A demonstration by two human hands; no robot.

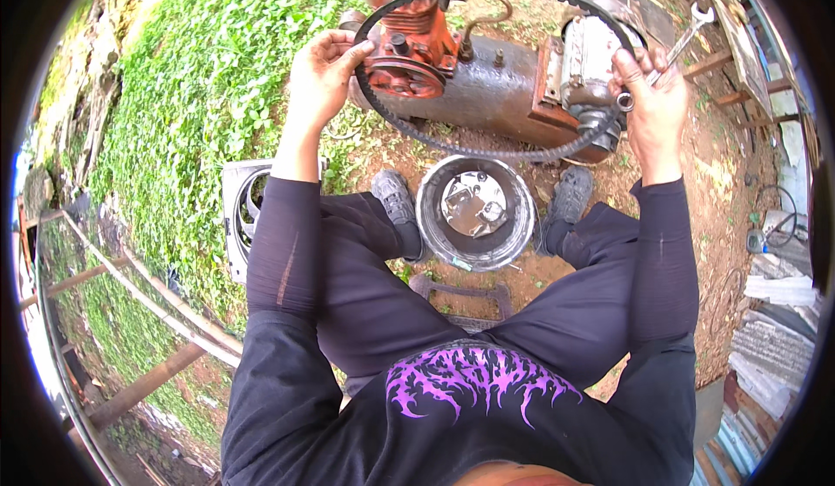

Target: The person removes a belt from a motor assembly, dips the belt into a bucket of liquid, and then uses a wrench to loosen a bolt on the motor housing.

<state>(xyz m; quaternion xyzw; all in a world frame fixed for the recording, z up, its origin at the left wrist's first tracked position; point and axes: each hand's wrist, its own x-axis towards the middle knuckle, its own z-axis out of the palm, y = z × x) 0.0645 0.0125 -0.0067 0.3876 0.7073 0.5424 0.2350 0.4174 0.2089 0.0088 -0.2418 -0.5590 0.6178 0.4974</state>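
Observation:
My left hand point(327, 76) grips a black toothed drive belt point(487, 152) on its left side, fingers pinched round it. Across from it, my right hand point(651, 99) holds the belt's right side together with a silver combination wrench point(696, 23), ring end down. The belt forms a large loop over an old air compressor, seen through it. Its red pump point(413, 25) has a pulley point(404, 77) near my left hand. A rusty grey tank point(491, 86) lies beneath, with a pale metal motor point(584, 51) behind my right hand.
Between my shoes sits a bucket point(525, 203) with metal scraps inside. A grey metal part with a round opening point(233, 216) lies on grass at left. Wooden rails point(174, 316) run at lower left. Corrugated sheets point(765, 338) and a wooden board point(748, 69) stand at right.

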